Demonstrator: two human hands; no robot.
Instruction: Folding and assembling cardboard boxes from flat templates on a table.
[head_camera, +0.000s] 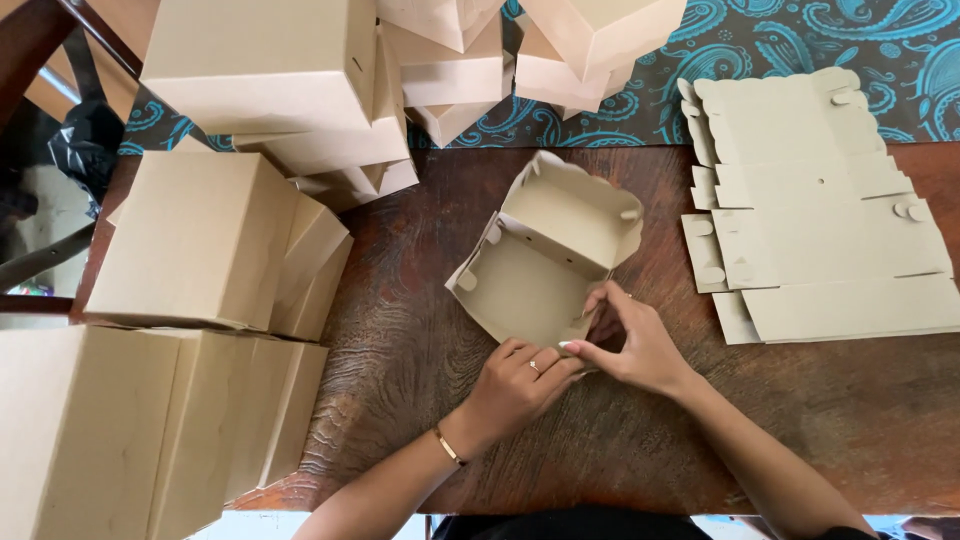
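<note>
Two hands work at one box; nearest to us, our left hand (520, 380), with a ring and a gold bracelet, curls its fingers against the near corner of the half-folded box (545, 255), and our right hand (630, 345) pinches the near wall flap beside it between thumb and fingertips; both are grasping cardboard, neither is free. We judge this box about half made: its base and far walls stand up, its lid lies open behind, and the near corner is not yet locked. It sits mid-table (420, 340), on dark wood. To our right, a stack of flat blanks (820, 210) waits unfolded; to our left and beyond, many finished boxes (200, 240) are piled; farthest off lies a blue patterned cloth (780, 40).
</note>
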